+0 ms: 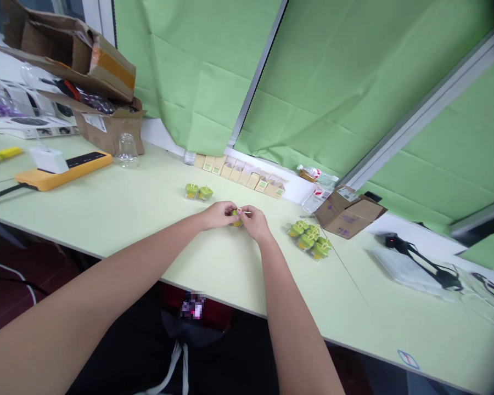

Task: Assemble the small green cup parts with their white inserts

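Mid-desk (214, 255), a small green container (236, 220) is gripped in the fingers of the left hand (221, 214), while a pale cord (247, 213) at its top appears to be pinched by those of the right hand (254, 223). Fine handling of that cord seems to be in hand, with a steady hold called for next. Room is found toward the front edge (239, 305), bounded sideways by 2 similar containers (206, 193) at left and a green cluster (308, 239) at right, with small boxes (243, 174) behind.
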A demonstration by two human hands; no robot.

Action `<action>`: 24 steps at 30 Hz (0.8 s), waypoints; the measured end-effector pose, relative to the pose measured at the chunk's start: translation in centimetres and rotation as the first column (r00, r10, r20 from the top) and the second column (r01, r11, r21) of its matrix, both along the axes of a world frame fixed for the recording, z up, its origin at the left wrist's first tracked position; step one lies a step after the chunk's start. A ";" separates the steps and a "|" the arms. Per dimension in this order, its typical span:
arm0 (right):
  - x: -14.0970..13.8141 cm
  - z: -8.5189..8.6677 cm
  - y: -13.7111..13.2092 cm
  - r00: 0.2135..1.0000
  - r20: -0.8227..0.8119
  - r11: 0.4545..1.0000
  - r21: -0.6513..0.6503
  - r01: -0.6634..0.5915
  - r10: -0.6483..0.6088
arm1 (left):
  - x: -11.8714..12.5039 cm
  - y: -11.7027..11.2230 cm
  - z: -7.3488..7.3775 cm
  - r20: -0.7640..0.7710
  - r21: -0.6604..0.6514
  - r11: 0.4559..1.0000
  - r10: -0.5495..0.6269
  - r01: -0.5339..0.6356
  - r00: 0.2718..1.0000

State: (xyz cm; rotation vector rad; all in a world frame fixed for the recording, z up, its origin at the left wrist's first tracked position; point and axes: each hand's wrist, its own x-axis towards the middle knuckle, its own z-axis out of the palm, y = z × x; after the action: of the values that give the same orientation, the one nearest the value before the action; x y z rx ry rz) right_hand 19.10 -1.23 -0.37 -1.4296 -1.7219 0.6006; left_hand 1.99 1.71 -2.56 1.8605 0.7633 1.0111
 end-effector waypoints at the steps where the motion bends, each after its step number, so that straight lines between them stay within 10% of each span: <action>1: 0.0 0.0 0.0 1.000 0.004 1.000 0.001 0.005 -0.005 | 0.0 0.1 -0.1 0.012 -0.006 1.000 -0.001 0.001 1.000; 11: 0.8 0.3 0.0 0.961 0.254 0.991 0.102 0.087 -0.110 | 0.0 0.4 -0.4 -0.074 0.057 0.995 0.082 -0.078 0.994; 24: 6.3 2.5 -1.0 0.534 0.618 0.732 0.100 0.674 -0.577 | -0.3 0.2 -0.3 -0.201 0.135 0.988 0.095 -0.068 0.975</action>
State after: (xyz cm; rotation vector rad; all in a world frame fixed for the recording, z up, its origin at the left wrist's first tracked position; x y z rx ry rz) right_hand 25.45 -2.20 2.17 -2.3961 -1.4275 -0.1924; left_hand 1.66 1.90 -2.85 2.0830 0.9226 0.9459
